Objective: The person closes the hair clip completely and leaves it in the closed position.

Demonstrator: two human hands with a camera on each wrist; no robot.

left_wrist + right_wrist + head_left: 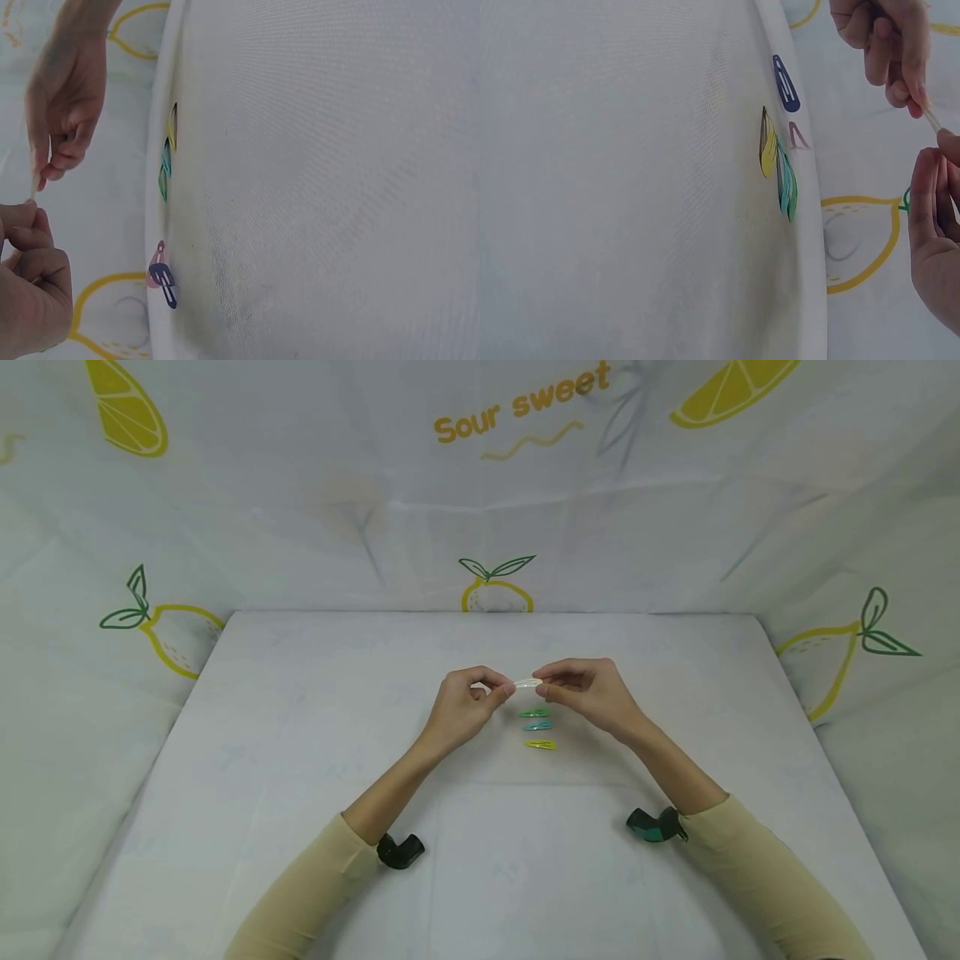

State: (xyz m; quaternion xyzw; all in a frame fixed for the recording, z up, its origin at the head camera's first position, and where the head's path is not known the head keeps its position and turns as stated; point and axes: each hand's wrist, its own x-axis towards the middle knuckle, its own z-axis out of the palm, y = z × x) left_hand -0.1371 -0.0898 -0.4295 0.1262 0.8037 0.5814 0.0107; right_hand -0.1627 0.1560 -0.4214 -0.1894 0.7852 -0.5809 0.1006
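Holding a white hair clip (528, 683) at both ends, a person works with two bare hands over a white-covered table (517, 893). The left hand (468, 697) pinches one end of the clip between thumb and forefinger, while the right hand (590, 690) grips the other end between thumb and fingers. The clip lies nearly level between the two sets of fingertips, raised above the tabletop. On the person's side of it, three more clips lie crosswise in a short column: a green clip (535, 713) closest to the hands, a light blue clip (537, 726) just beside it and a yellow clip (541, 745) nearest the person. Both wrist cameras also show a dark blue clip (785, 84) and a pink clip (799, 136) on the table close to that group; from the left wrist the dark blue one partly covers the pink one, though whether the two touch cannot be told. Pale yellow sleeves (303, 893) cover the forearms, with a black device (402, 852) at the left wrist and a similar one at the right. Behind the table hangs a white cloth (300, 527) printed with lemons and the words "Sour sweet"
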